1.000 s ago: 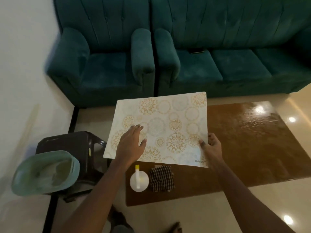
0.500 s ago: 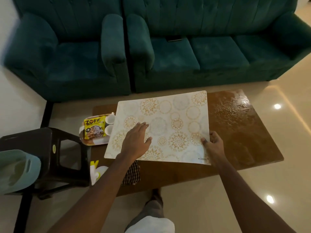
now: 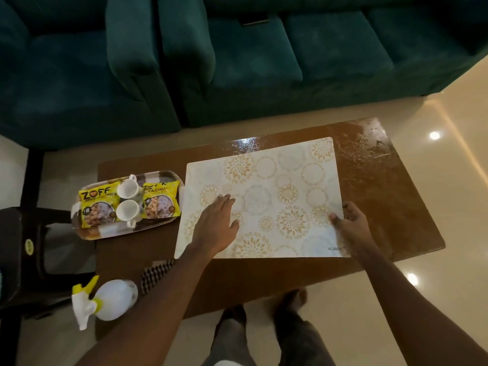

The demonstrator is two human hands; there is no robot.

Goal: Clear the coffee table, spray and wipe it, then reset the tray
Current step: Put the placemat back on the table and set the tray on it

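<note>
1. I am pressing my left hand (image 3: 216,223) flat on the placemat (image 3: 272,186), fingers straight and close together with the thumb spread. My right hand (image 3: 351,223) is pinching the mat's edge at about 4 o'clock, thumb on top.
2. The placemat is lying on the middle of the coffee table (image 3: 383,202), and its 9 o'clock edge is just beside the tray (image 3: 105,235).
3. Risk: if I am pushing the mat toward 9 o'clock, it could shove the tray, which seems to be hanging over the table's end. The two white cups (image 3: 129,188) between the snack packets (image 3: 97,207) could then topple.
4. Risk: the tabletop at 2 o'clock is looking streaky and wet, so the mat may be trapping damp under it or sliding.
5. Risk: my left forearm is passing above the checked cloth (image 3: 155,273) and near the spray bottle (image 3: 111,299) at 7 o'clock, and a careless pull back could knock the bottle off.
6. The mat is looking thin, flat and stiff, cream with gold and grey floral rounds.
</note>
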